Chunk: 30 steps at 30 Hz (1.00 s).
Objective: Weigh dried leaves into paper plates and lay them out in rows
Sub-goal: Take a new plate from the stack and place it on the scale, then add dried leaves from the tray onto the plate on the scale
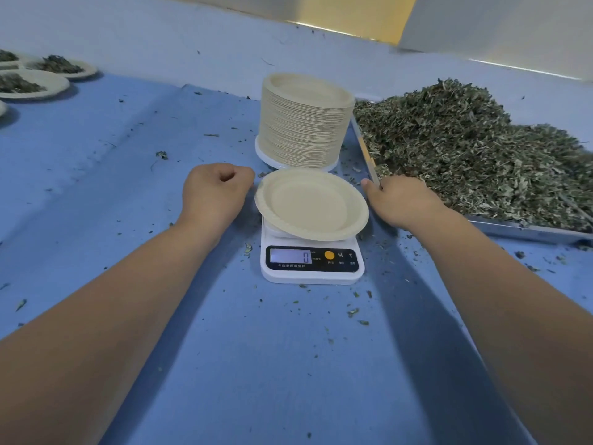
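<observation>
Left hand sits at the middle of the frame, curled into a fist with nothing visible in it, just left of the empty paper plate. That plate lies slightly tilted on a white kitchen scale, whose display reads 0. Right hand is just right of the plate, at the near corner of the metal tray, with the thumb pointing up the frame. Its fingers are turned away from the camera, so I cannot tell whether they are straight or grasping anything.

A big heap of dried leaves fills the tray on the right side of the frame. Directly above the scale in the picture stands a tall stack of paper plates on a white round base, close beside the tray's left edge. At the upper left, several filled plates holding leaves lie side by side, partly cut off by the frame edge. Leaf crumbs are scattered across the blue bench.
</observation>
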Tool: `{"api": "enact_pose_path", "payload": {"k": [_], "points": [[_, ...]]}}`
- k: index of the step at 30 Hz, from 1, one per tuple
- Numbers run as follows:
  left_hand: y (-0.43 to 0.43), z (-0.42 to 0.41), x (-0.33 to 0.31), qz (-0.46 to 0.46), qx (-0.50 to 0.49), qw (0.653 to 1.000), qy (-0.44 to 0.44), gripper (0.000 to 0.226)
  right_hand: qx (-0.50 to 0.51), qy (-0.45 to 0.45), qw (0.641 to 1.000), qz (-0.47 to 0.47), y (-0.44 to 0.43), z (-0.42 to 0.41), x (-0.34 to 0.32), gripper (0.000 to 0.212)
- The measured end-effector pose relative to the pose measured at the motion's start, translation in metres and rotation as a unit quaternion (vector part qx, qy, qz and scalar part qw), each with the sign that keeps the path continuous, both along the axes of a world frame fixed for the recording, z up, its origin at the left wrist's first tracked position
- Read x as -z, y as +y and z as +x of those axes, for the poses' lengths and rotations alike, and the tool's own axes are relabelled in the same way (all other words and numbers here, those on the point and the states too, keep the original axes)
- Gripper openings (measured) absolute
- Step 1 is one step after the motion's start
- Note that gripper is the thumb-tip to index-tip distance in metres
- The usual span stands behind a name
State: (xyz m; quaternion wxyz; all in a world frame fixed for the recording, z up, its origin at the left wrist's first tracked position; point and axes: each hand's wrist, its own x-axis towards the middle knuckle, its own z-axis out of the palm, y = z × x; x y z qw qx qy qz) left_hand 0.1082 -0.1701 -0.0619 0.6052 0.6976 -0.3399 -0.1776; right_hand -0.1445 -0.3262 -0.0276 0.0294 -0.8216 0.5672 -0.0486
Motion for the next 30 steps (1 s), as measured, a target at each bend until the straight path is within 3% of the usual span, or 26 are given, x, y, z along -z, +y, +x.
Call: {"api": "enact_pose_path", "payload": {"k": [4,7,11,15,20,23,25,27,30], "points": [[0.0,0.001,0.0,0.007,0.006,1.0,-0.006,0.041,0.005,-0.1,0.994,-0.044,-0.003,-0.005,-0.007,0.062],[0.0,-0.001,-0.002,0.019,0.013,1.0,-0.018,0.029,0.009,-0.161,0.981,-0.11,-0.006,-0.01,-0.015,0.06],[0.0,-0.002,-0.001,0.005,0.01,1.0,-0.02,0.048,0.01,-0.138,0.986,-0.094,-0.005,-0.01,-0.011,0.059],[0.0,-0.003,-0.001,0.001,0.007,1.0,-0.023,0.042,0.017,-0.191,0.973,-0.125,-0.002,-0.007,-0.025,0.059],[-0.001,-0.004,0.002,-0.016,0.009,1.0,-0.025,0.036,-0.072,-0.272,0.949,-0.143,0.023,0.031,-0.062,0.057],[-0.001,-0.003,0.0,-0.029,0.03,0.999,0.026,0.031,-0.15,-0.305,0.934,-0.108,0.047,0.061,-0.074,0.055],[-0.001,-0.002,-0.001,-0.038,0.042,0.996,0.066,0.023,-0.181,-0.282,0.939,-0.077,0.059,0.077,-0.071,0.051],[0.0,-0.001,-0.002,-0.037,0.04,0.996,0.067,0.023,-0.2,-0.196,0.958,-0.054,0.068,0.086,-0.06,0.046],[0.001,-0.001,-0.001,-0.026,0.026,0.999,0.032,0.04,-0.215,-0.159,0.962,-0.047,0.067,0.088,-0.051,0.038]]}}
